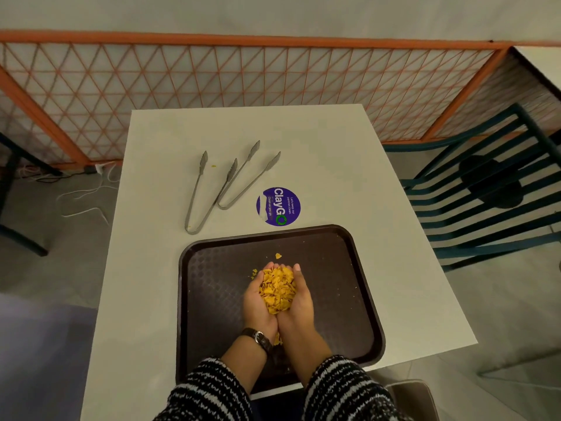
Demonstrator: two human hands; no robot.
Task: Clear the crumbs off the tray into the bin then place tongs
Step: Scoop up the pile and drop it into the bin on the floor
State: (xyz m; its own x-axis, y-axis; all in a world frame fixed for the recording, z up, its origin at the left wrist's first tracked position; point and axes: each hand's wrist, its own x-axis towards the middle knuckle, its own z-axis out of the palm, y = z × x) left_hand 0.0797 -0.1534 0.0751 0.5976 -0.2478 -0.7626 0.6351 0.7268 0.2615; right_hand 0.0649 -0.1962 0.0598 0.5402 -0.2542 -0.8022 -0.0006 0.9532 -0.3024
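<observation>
A dark brown tray [349, 299] lies on the white table [394, 223] near its front edge. Above the tray's middle, my left hand [256, 302] and my right hand [299, 305] are cupped together, palms up, and hold a heap of yellow-orange crumbs [277, 288]. A few loose crumbs [278, 255] remain on the tray just beyond my fingertips. Two metal tongs lie on the table beyond the tray: a longer pair [198, 196] at the left and a shorter pair [246, 180] beside it, their ends touching. No bin is in view.
A round purple sticker [278, 206] is on the table between tongs and tray. An orange lattice fence [243, 77] stands behind the table. A dark green slatted chair [485, 183] is at the right. Cables [85, 196] lie on the floor at the left.
</observation>
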